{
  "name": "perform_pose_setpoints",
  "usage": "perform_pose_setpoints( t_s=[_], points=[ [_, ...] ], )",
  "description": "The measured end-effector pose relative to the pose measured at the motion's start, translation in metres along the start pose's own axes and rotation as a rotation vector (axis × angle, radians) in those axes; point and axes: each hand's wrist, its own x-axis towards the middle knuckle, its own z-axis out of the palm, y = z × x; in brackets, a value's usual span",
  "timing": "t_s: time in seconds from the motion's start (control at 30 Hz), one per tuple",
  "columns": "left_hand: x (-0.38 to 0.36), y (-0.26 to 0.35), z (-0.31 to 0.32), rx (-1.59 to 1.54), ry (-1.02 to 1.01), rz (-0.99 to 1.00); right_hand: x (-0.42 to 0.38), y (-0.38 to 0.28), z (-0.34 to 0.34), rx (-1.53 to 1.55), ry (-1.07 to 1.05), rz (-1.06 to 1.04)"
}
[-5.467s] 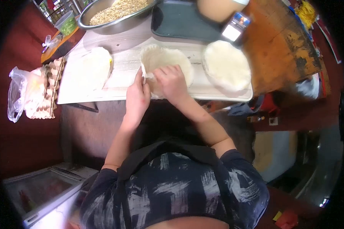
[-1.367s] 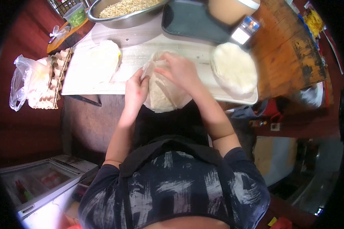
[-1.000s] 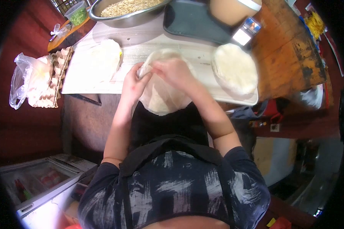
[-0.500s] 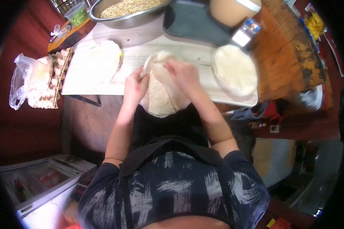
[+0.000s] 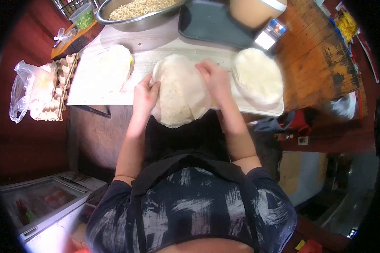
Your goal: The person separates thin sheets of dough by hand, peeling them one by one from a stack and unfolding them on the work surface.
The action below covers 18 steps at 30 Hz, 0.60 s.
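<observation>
A stack of round, thin, pale dough wrappers (image 5: 177, 95) overhangs the front edge of the white board, spread out between my hands. My left hand (image 5: 147, 95) pinches the stack's left edge between thumb and fingers. At its upper right edge is my right hand (image 5: 216, 81), with fingers curled together at the rim of the top wrapper. A thicker round stack of wrappers (image 5: 258, 76) lies on the board to the right. Another pale, overexposed pile of wrappers (image 5: 107, 69) rests on the left.
The white board (image 5: 147, 55) covers the wooden table (image 5: 310, 55). Behind stand a metal bowl (image 5: 133, 24) of sprout-like strands, a dark tray (image 5: 213, 27), a tan container (image 5: 257, 10) and a small upright box (image 5: 270, 34). Left are egg trays (image 5: 63, 84) and a tub of chopped greens (image 5: 84, 17).
The folded-over top wrapper now lies spread flat across the stack. My right hand has moved right, from the middle to the upper right edge. My left hand keeps its hold.
</observation>
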Motion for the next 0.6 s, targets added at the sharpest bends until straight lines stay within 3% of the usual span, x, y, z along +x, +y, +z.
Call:
perform_pose_setpoints(
  t_s=[0.43,0.53,0.6],
  points=[
    [0.010,-0.016,0.001,-0.054,0.004,0.041,0.008,0.013,-0.025,0.096,0.098,0.155],
    [0.021,-0.030,0.003,-0.102,0.048,0.097,0.010,0.022,-0.023,0.067,0.146,0.052],
    [0.027,-0.013,-0.003,0.153,0.053,0.105,0.017,0.031,-0.016,0.005,0.067,0.129]
  ],
)
